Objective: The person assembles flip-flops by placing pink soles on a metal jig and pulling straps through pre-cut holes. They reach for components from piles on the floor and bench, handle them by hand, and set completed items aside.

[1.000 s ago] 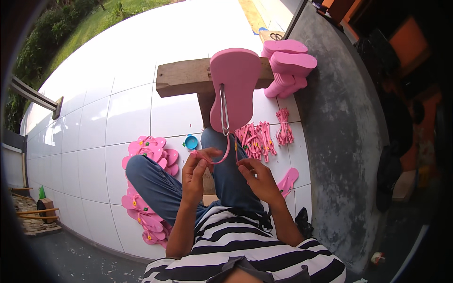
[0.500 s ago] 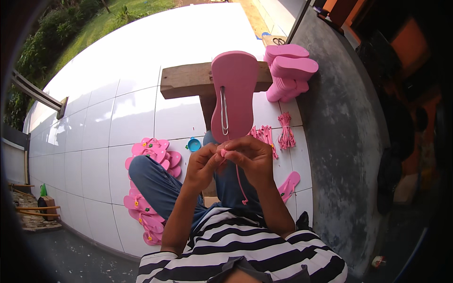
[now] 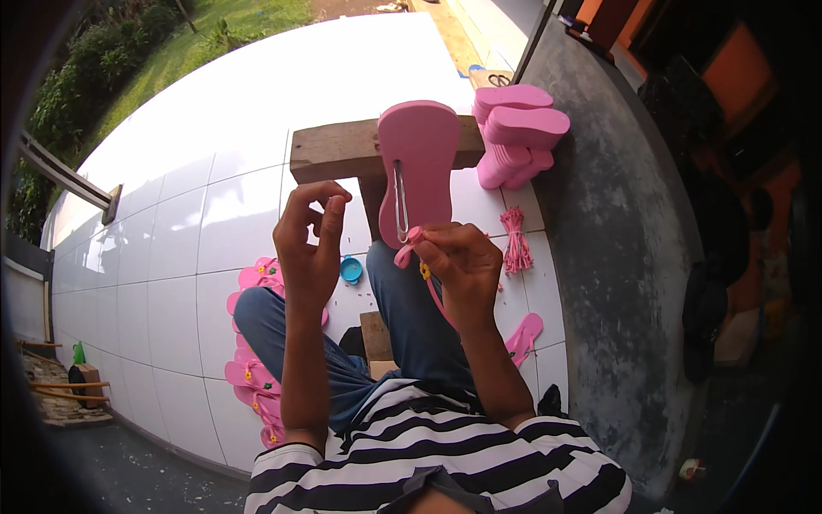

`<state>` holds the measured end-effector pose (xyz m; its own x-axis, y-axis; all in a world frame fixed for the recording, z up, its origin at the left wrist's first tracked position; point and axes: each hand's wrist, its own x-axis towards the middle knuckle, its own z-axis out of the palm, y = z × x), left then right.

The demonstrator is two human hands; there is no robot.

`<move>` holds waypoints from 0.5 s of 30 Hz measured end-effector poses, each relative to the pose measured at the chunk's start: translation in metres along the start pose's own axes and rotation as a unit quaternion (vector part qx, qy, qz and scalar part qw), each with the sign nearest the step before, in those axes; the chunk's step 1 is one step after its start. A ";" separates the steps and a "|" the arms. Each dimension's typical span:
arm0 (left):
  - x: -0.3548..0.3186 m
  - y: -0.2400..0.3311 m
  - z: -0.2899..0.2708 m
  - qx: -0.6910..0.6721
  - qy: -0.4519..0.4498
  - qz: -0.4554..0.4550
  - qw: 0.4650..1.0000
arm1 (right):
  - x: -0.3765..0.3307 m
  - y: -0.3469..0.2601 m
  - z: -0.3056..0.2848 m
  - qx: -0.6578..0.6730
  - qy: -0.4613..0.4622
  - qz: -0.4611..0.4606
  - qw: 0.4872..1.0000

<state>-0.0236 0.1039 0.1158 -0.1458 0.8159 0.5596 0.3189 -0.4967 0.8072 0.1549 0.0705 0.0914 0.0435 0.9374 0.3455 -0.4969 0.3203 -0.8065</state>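
white tiled floor (image 3: 171, 223) below; right hand (image 3: 458, 261) pinches a pink strap (image 3: 409, 247) against a propped sandal sole (image 3: 418, 171), left hand (image 3: 310, 244) lifted, fingers loosely apart.

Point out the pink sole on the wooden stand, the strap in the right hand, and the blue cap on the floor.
pink sole (image 3: 425, 150), head view, middle of its flat face.
strap (image 3: 404, 254), head view, pink end beside the fingers.
blue cap (image 3: 351, 270), head view, its centre.

Harsh sunlit glare on white tiles (image 3: 171, 223), dark fisheye-bent edges.
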 end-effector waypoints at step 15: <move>0.072 0.019 0.028 0.215 -0.123 0.098 0.964 | 0.013 -0.012 0.001 -0.212 -0.054 -0.047 0.975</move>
<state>-0.0018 0.1618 0.1665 0.1667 0.7906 0.5892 0.6836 -0.5233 0.5088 0.1609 0.0783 0.1062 -0.0314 0.8887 0.4575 -0.0920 0.4532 -0.8867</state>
